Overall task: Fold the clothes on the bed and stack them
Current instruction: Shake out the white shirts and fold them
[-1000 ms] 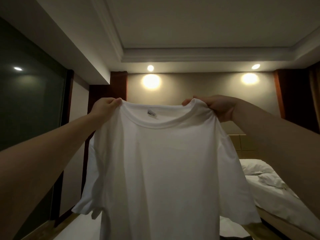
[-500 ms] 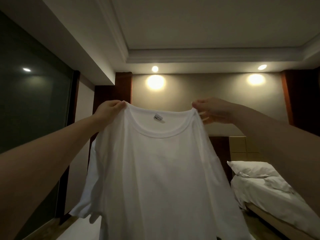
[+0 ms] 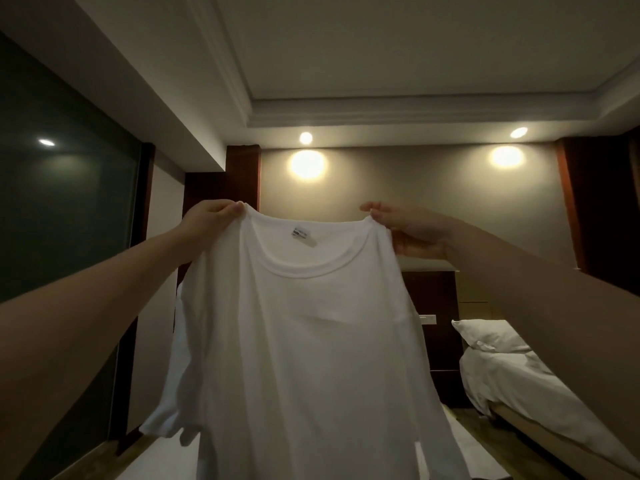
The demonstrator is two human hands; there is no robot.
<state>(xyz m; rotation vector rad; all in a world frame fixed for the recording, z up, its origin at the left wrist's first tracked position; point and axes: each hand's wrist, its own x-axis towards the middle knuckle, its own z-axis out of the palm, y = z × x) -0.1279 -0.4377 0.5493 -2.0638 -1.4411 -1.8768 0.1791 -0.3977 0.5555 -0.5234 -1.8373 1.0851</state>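
So: shirt held up, gripped at both shoulders

One white shirt (image 3: 311, 341) hangs in the air in front of the camera, facing it, neck opening on top. The left hand (image 3: 211, 220) has its fingers (image 3: 235, 209) curled round the shoulder edge just left of the collar. The right hand (image 3: 412, 230) pinches the opposite edge between thumb and fingertip (image 3: 372, 206), with the palm behind the cloth. The collar is stretched between the two grips and the body hangs straight down, hem out of frame. One neck label (image 3: 304, 236) sits inside the collar. Counts: 1 shirt, 2 hands, 1 bed (image 3: 519, 393) low right behind the shirt, 1 pillow (image 3: 488, 336) on it, 2 ceiling spots (image 3: 305, 137).
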